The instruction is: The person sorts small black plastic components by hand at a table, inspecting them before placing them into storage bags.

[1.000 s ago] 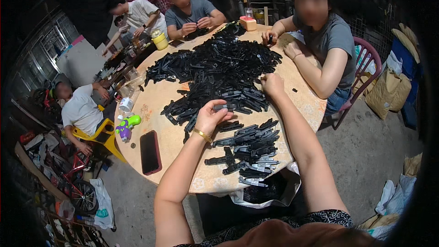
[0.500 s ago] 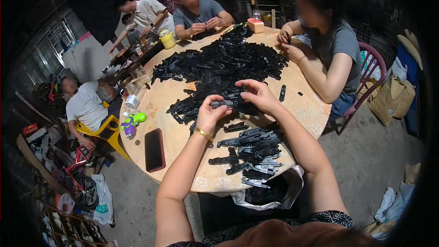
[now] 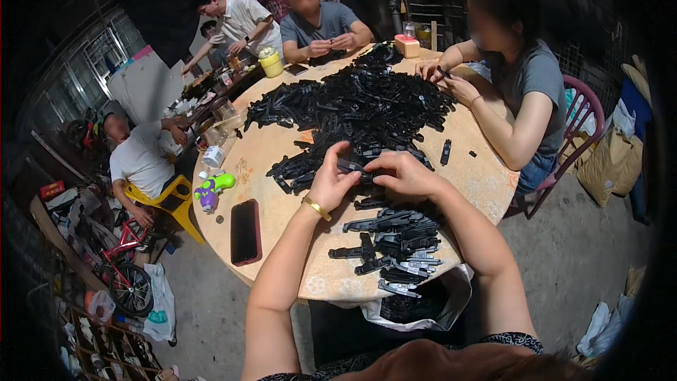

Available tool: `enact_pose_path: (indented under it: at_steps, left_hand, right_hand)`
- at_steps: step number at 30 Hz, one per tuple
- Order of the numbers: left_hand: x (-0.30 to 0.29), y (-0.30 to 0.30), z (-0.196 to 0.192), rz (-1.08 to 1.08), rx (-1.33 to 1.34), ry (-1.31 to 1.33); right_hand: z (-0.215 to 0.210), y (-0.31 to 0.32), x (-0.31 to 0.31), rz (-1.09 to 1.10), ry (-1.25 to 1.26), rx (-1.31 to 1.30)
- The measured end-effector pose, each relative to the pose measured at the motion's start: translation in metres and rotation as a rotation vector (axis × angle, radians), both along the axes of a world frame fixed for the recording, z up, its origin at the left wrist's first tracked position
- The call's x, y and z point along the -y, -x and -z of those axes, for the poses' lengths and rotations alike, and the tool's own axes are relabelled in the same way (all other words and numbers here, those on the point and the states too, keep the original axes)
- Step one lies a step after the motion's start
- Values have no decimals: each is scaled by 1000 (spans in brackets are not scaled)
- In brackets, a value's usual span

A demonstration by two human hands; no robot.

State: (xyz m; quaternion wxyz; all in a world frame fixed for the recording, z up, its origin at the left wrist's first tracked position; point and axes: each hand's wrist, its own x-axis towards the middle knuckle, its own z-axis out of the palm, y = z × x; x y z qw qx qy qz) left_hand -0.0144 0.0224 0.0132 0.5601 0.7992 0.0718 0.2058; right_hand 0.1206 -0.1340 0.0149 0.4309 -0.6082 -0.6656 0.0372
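Your left hand pinches slim black plastic part between thumb and fingers, over tabletop, just on your side of big black pile. Your right hand: fingers curled at part's other end; cannot tell whether gripping or only touching. Best handling: steady part with left thumb, align right fingertips along its length, squeeze lightly, leave smaller stack nearer you undisturbed.

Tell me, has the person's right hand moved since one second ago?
Yes, left and down in the view, judged against the phone. The right hand went from the black pile's right edge to beside the left hand.
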Motion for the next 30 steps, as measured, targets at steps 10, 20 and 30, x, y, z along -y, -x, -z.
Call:
enact_pose_path:
  at_steps: [10, 20, 30]
  left_hand:
    - [5, -1, 6, 41, 148, -156]
    - [10, -5, 0, -26, 53, 467]
    - [12, -1, 0, 24, -56, 234]
  right_hand:
    - [-4, 6, 0, -28, 165, -415]
    - [9, 3, -6, -21, -80, -583]
    - [7, 11, -7, 193, -325, -40]
